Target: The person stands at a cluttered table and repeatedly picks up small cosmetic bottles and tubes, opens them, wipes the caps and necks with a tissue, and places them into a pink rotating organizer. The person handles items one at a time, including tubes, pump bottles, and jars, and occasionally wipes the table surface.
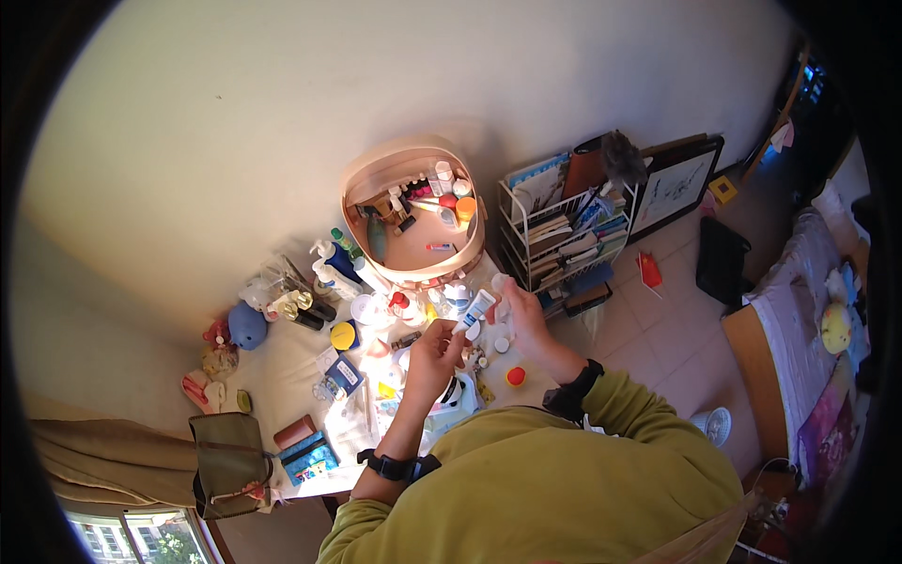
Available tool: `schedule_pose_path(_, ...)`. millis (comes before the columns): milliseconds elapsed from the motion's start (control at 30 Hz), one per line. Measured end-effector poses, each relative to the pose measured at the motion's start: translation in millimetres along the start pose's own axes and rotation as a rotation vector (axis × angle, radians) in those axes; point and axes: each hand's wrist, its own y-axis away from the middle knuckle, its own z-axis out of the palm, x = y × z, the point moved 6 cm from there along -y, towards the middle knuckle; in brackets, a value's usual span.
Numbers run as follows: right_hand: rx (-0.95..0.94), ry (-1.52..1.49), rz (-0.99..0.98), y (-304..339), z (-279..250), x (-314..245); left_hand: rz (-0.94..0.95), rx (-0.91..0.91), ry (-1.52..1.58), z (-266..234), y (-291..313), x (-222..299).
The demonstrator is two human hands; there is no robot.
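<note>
My left hand [436,359] pinches the lower end of a small white and blue squeeze tube [477,308], which tilts up to the right over the table. Close beside it, my right hand [524,324] has its fingers curled around a small pale thing, too washed out to name. Just beyond both hands stands a large pink-beige basket [413,276] with a raised handle. Inside it lie an orange-lidded jar [465,209], a red and white tube [440,247], a greenish bottle [377,240] and several other small cosmetics.
Pump bottles [335,279], a yellow-lidded jar [344,335], a blue box [344,370] and a blue plush toy [247,325] crowd the table's left. A white wire rack [526,246] of books stands right of the basket. A red-topped jar [515,376] sits near my right wrist.
</note>
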Motion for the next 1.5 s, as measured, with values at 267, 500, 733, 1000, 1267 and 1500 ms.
schedule_pose_path(267,-0.328,-0.375,0.032,20,46,-6,-0.017,-0.009,0.254,14,-4,-5)
schedule_pose_path(500,-0.408,0.119,-0.081,43,77,-16,0.098,0.070,0.029,14,0,-2)
schedule_pose_path(733,-0.330,0.076,-0.079,41,65,8,0.130,-0.004,-0.183,1,2,3)
schedule_pose_path(1000,-0.398,0.612,-0.178,49,50,8,0.050,0.033,0.003,-26,-2,16)
schedule_pose_path(1267,-0.380,0.778,-0.376,41,42,-2,-0.024,0.040,0.138,-19,-8,-11)
schedule_pose_path(1500,-0.304,0.511,-0.023,32,27,30,0.034,0.069,0.163,-19,-8,-18)
